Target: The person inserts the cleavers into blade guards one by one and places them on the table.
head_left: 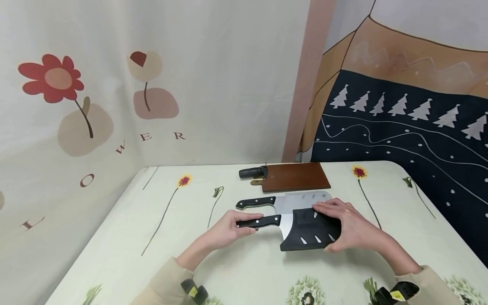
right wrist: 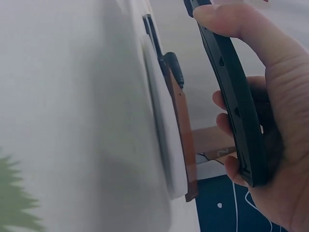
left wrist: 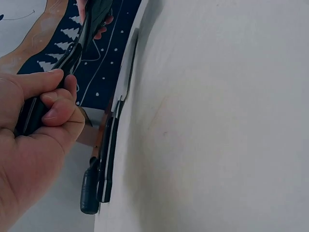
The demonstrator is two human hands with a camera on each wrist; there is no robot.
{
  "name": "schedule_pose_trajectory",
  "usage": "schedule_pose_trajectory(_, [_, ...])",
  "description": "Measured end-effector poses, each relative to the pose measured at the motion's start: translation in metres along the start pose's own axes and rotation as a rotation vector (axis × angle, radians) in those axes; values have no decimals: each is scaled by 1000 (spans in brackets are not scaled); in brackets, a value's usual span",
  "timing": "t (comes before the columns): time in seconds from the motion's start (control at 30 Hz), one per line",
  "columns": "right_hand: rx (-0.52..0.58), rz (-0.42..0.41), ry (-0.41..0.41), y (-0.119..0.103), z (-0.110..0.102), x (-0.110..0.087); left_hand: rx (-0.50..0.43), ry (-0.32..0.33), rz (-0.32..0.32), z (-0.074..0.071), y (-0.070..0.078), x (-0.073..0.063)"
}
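My left hand [head_left: 225, 231] grips the black riveted handle of a cleaver [head_left: 286, 226], thumb and fingers curled round it in the left wrist view. A black slotted blade sheath [head_left: 310, 237] covers most of its blade; a bright strip shows near the handle. My right hand [head_left: 354, 224] holds the sheath by its far end, thumb on one edge and fingers on the other. The cleaver is raised off the table, as the wrist views show. Just behind it lies a second cleaver [head_left: 256, 202] with a black handle and a pale grey blade end, partly hidden.
At the table's back edge lies a knife with a dark handle [head_left: 251, 173] in a brown sheath [head_left: 297, 177] with a strap. A flower-print cloth covers the table [head_left: 160, 254]. Printed curtains [head_left: 228, 84] hang behind and to the right.
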State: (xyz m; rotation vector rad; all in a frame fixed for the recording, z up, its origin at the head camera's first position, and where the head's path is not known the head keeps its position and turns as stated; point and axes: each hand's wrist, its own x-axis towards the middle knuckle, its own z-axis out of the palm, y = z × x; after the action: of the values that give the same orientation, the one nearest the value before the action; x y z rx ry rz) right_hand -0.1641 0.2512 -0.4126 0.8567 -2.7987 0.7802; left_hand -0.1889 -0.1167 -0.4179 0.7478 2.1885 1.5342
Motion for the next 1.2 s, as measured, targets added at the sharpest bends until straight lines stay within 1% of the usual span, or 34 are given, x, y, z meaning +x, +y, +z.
schedule_pose_trajectory(0.2, [14,0,-6,-3,7,-10,64,-18,27,2,-7,-4])
schedule_pose_trajectory(0.3, [33,9,-26,-2,11,-15,75,-46,39,3,-13,-4])
schedule_pose_trajectory(0.43, [57,41,-69,-1,16,-20,79,-95,17,3,-20,-5])
schedule_pose_trajectory(0.53, [50,61,-89,0,17,-22,107,-116,7,2,-23,-5])
schedule_pose_trajectory(0.6, [35,59,-90,1,17,-23,117,-114,-6,1,-25,-6])
schedule_pose_trajectory(0.77, [8,71,-105,3,21,-27,84,-112,-90,-3,-24,-11])
schedule_pose_trajectory(0.83, [12,85,-115,3,22,-28,76,-115,-112,-6,-23,-14])
schedule_pose_trajectory(1.03, [12,101,-101,5,25,-26,88,-118,-100,-16,-22,-23])
schedule_pose_trajectory(1.2, [-33,123,-136,5,26,-21,148,-97,-100,-20,-23,-27])
